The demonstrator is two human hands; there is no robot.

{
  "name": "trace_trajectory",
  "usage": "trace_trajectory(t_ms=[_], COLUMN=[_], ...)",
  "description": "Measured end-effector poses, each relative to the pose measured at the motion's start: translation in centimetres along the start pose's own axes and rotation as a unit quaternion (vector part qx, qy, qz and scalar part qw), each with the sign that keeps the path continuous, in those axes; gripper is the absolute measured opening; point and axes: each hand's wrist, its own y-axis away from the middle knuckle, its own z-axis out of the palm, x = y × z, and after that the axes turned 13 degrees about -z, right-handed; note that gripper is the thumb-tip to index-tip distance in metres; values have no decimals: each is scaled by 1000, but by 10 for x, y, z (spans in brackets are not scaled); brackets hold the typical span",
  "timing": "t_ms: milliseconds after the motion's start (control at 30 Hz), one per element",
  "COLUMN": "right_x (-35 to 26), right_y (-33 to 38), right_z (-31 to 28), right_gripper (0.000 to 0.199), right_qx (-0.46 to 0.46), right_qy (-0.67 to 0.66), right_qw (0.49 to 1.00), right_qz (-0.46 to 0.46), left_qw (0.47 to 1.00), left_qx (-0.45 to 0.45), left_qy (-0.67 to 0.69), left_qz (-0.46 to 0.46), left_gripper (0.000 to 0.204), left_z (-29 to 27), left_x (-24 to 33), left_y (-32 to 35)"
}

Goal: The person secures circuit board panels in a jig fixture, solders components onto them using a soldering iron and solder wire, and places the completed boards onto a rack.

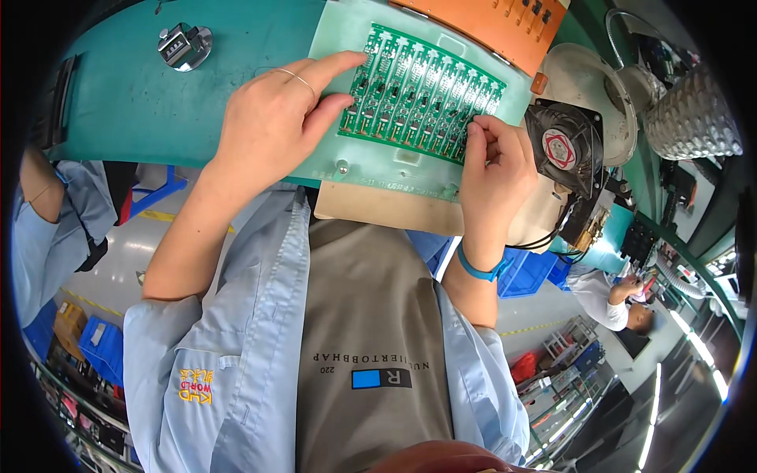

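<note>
1 grn PCB panel on pale-grn plate: L hand spread, fingertip at panel's L edge; R hand curled at R edge, grip unclear fr. here; risk, uneven pressure might skew or flex panel.

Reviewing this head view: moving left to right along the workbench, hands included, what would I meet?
Silver tally counter, left hand, green circuit-board panel, right hand, black fan, ribbed silvery duct.
</note>
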Motion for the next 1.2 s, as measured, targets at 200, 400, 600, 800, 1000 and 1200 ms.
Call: trace_trajectory(t_ms=[200,400,600,800,1000,1200], right_x=[-9,-16,-19,-23,-28,-34], right_y=[-6,-12,-16,-24,-25,-30], right_z=[5,5,7,9,9,13], right_gripper=[13,13,13,14,17,18], right_qx=[-5,-15,-23,-56,-80,-60], right_qy=[13,-7,-10,-49,-60,-67], right_qw=[1000,1000,999,996,995,993], right_qz=[-23,-16,-22,-53,-14,-80], left_qw=[999,996,996,996,995,994], left_qx=[22,43,42,46,54,48], left_qy=[21,66,71,72,75,87], left_qz=[15,33,31,31,29,35], left_gripper=[42,48,48,47,46,45], left_z=[4,10,9,8,9,9], left_x=[-4,-8,-9,-7,-8,-8], left_y=[-1,-3,-3,-3,-2,-4])
